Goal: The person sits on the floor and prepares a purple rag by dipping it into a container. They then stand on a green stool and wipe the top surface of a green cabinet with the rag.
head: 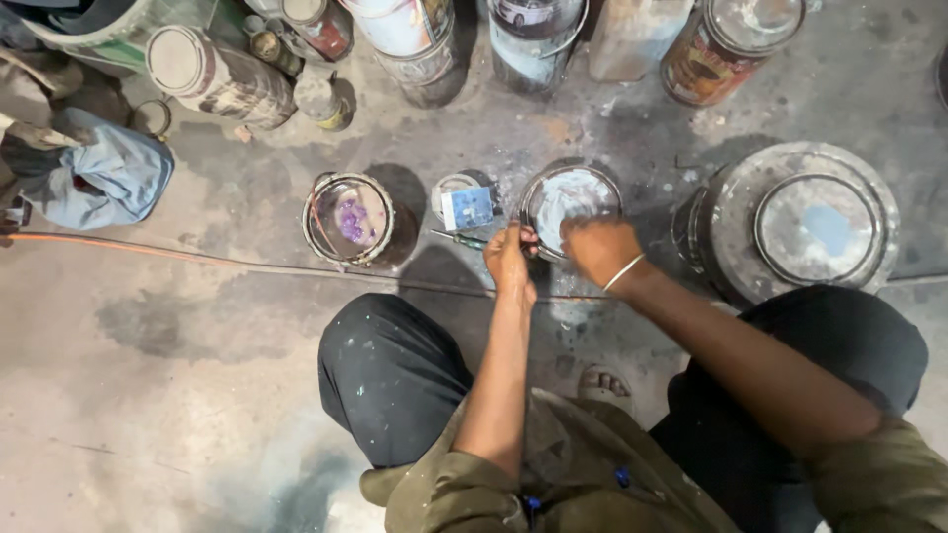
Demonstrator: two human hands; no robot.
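Both hands (558,252) (bare) on paint can (571,195)

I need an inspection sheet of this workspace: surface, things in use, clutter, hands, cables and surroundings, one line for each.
Surface: grey concrete floor, stained with paint and white dust.
Things in use: small round tin with whitish lid, in front of the squatting person; a thin tool lies beside it.
Clutter: open tin with purple paint; small tin with blue card; big drum with a lidded tin on top; blue cloth bundle.
Hands: left hand and right hand both at the tin's near rim; grip unclear.
Cables: orange cord across the floor.
Surroundings: row of used paint cans along the top.
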